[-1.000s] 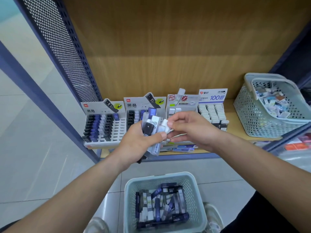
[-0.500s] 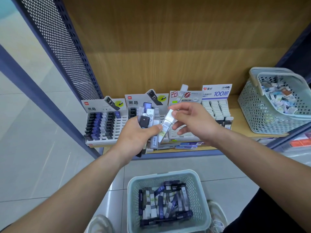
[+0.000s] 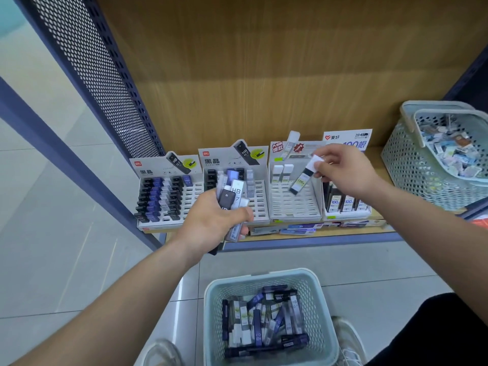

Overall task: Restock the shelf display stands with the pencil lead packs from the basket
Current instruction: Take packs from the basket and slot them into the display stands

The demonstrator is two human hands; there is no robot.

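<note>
Left hand [image 3: 211, 223] half-covers lead packs [image 3: 237, 191] — right hand [image 3: 346, 173] pinches blurred pack [image 3: 303, 178].

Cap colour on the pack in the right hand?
White, on the pack the right hand pinches; head view.

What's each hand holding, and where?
Left hand grips a bundle of lead packs around their lower halves. Right hand pinches a single pack by its white cap.

Hidden: bundled packs' [image 3: 235, 192] lower ends within left hand [image 3: 211, 225] | stand header [image 3: 340, 137] behind right hand [image 3: 346, 170] | Blurred: single pack [image 3: 303, 178] label at right fingertips | floor basket [image 3: 264, 275] cropped below hands.
</note>
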